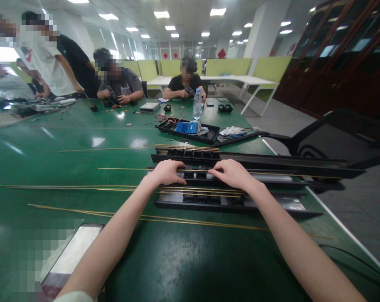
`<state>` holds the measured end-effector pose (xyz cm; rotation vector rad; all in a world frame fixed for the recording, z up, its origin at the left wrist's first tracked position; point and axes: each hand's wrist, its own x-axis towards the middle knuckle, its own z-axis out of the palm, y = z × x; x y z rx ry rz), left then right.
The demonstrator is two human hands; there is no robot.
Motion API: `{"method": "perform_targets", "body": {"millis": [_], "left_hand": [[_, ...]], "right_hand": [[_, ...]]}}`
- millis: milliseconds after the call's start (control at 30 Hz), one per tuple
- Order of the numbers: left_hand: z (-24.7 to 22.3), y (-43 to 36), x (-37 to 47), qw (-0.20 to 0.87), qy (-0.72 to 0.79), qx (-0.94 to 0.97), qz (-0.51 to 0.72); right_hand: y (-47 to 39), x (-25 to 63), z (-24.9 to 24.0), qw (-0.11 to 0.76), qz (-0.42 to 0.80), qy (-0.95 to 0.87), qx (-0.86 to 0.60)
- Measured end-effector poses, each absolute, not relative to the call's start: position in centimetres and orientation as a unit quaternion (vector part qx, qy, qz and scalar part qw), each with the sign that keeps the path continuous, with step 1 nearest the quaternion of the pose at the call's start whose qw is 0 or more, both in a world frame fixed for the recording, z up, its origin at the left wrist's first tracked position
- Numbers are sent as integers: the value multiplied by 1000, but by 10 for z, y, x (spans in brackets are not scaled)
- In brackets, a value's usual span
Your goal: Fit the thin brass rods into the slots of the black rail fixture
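Across the middle black channel (271,183), my left hand (167,172) has its thumb on the near wall and its fingers on the far side, gripping it. Small black blocks (200,173) sit inside that channel, between my hands. My right hand (230,173) is closed in a pinch at a thin brass-coloured rod (123,169), which runs lengthwise over the blocks and sticks out far to the left. Its fingertips partly hide the pinched spot. Nearer me lies another black channel (199,206) with blocks and several rods on top.
Behind is a longer black channel (256,159) with rods. Loose rods (190,221) and a phone (78,251) lie near my forearms. Farther off are a black tray (210,134), a water bottle (197,105) and gloves (232,133). People sit across the green table (51,167); a chair (344,138) stands right.
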<state>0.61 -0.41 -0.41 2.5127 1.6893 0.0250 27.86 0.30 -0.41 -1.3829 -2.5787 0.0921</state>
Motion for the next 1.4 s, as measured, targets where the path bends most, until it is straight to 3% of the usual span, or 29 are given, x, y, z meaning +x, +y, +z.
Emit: {"method": "perform_targets", "body": {"millis": [1400], "left_hand": [[-5, -2, 6, 57, 559, 827, 4]], "right_hand": [[8, 294, 0, 116, 44, -884, -450]]}}
